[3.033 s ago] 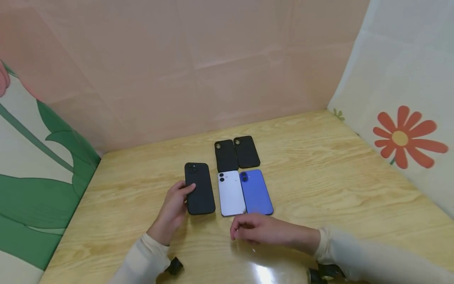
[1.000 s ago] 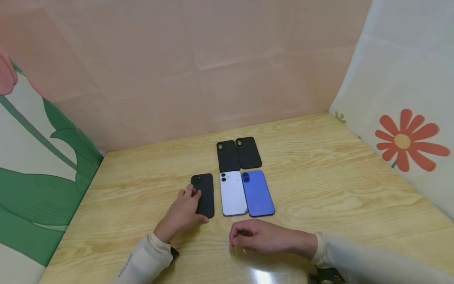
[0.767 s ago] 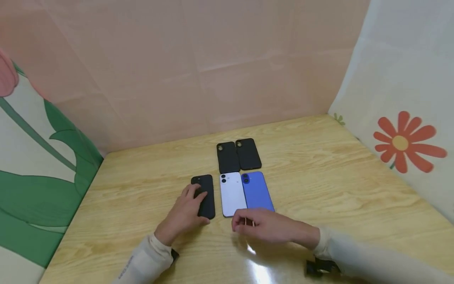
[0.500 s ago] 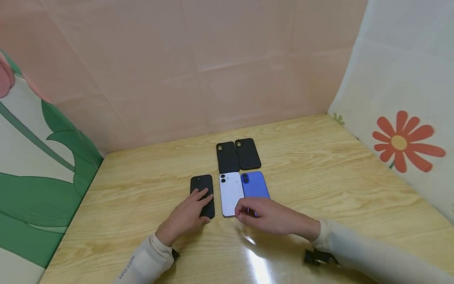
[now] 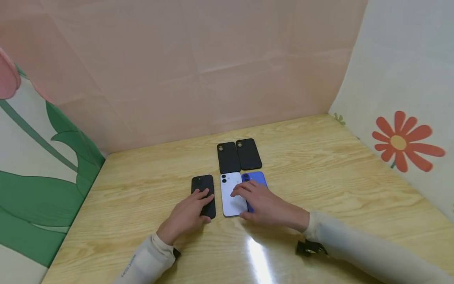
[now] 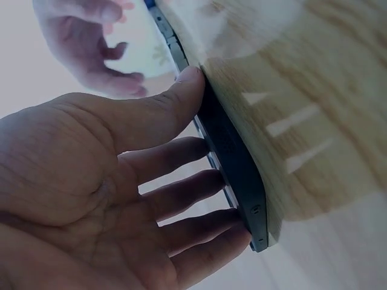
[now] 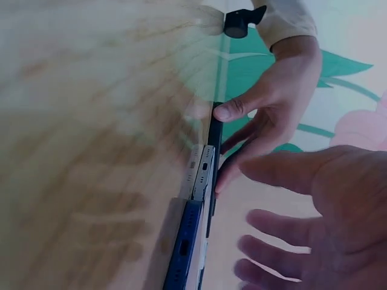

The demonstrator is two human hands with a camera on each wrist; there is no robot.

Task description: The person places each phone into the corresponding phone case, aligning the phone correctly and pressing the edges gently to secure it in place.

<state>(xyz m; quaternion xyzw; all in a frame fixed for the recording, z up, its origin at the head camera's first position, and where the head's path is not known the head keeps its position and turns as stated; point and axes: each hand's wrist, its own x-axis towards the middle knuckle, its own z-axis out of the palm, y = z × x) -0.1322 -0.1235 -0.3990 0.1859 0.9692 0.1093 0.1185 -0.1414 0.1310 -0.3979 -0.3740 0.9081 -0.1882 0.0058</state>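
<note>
My left hand (image 5: 186, 215) rests on a black phone (image 5: 203, 182), fingers spread over its back and thumb at its bottom edge. The left wrist view shows those fingertips touching the phone (image 6: 233, 157), which lies flat on the table. Just right of it lie a white phone (image 5: 230, 203) and a blue phone (image 5: 261, 177), side by side, backs up. My right hand (image 5: 266, 205) is over these two, fingers loosely bent and hiding part of the blue one. In the right wrist view, this hand (image 7: 344, 217) stands apart from the blue phone (image 7: 183, 248) and holds nothing.
Two black phone cases (image 5: 228, 157) with camera cutouts lie side by side behind the white and blue phones. The wood-grain table (image 5: 142, 177) ends at a pink backdrop (image 5: 198, 71), with flower-printed sheets (image 5: 400, 86) at both sides. Dark straps (image 5: 310, 248) sit at the wrists.
The left hand has set the black phone down left of the white one and flattened its fingers on it. The right hand has moved forward over the phones, uncurling its fingers.
</note>
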